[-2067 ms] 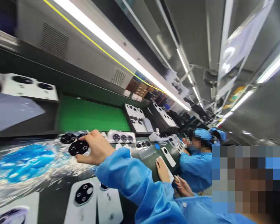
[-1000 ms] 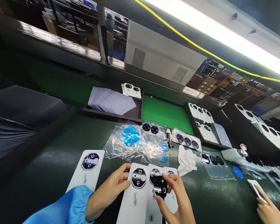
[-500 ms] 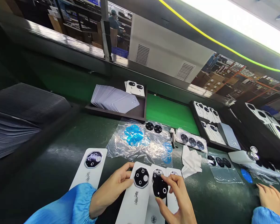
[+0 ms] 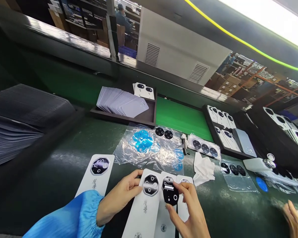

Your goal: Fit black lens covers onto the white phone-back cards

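My left hand [image 4: 125, 194] grips the left edge of a white phone back panel [image 4: 144, 211] with a black octagonal camera area and dark lettering. Between the thumb and fingers of my right hand [image 4: 188, 205] is a black camera lens cover [image 4: 170, 193] with ringed holes. It is held over the top of a second white panel [image 4: 163, 215], partly hiding that panel's camera area. A third white panel [image 4: 183, 206] lies partly behind my right fingers. Left of my left hand, another white panel [image 4: 96, 173] rests on the dark green table, partly under my blue sleeve [image 4: 72, 215].
Clear plastic film [image 4: 149, 158] with blue discs and black lens covers lies beyond my hands. To its right are a white cloth [image 4: 203, 167], bagged lens covers [image 4: 205, 147] and a white bottle [image 4: 257, 164]. Trays [image 4: 149, 122] of panels stand behind. Another person's hand [image 4: 296, 219] is at right.
My right hand has moved the lens cover slightly upward, closer over the second panel's camera area. The other person's hand has shifted down and right. The view has tilted slightly.
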A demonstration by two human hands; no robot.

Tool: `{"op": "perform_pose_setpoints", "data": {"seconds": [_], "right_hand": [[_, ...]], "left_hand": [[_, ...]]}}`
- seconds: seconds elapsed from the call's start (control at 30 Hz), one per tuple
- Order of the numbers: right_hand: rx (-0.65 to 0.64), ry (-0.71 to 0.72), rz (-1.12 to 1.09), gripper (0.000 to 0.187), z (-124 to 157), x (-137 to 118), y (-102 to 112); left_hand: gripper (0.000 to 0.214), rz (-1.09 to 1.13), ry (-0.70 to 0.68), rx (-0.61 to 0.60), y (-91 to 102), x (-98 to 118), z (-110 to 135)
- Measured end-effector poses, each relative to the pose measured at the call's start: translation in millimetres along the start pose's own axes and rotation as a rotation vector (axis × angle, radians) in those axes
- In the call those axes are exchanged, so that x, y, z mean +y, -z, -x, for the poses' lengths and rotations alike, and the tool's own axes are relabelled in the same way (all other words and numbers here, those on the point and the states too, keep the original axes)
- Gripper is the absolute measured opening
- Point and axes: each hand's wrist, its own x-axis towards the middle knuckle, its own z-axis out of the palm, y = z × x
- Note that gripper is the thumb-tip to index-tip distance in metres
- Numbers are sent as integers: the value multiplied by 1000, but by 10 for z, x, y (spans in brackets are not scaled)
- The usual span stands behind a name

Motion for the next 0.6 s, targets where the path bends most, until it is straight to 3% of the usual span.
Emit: {"op": "perform_pose_setpoints", "data": {"seconds": [0.23,0.43,0.6], "right_hand": [[-53,27,17,37,-67,-39,23],[-215,104,-45,46,-235,-161,-82],[-192,178,-74,47,-338,-210,-190]], "left_hand": [[53,10,-19,-15,-10,-3,0],[48,20,-42,-41,-8,-33,-12],[50,18,-48,-45,-6,-69,-19]]}}
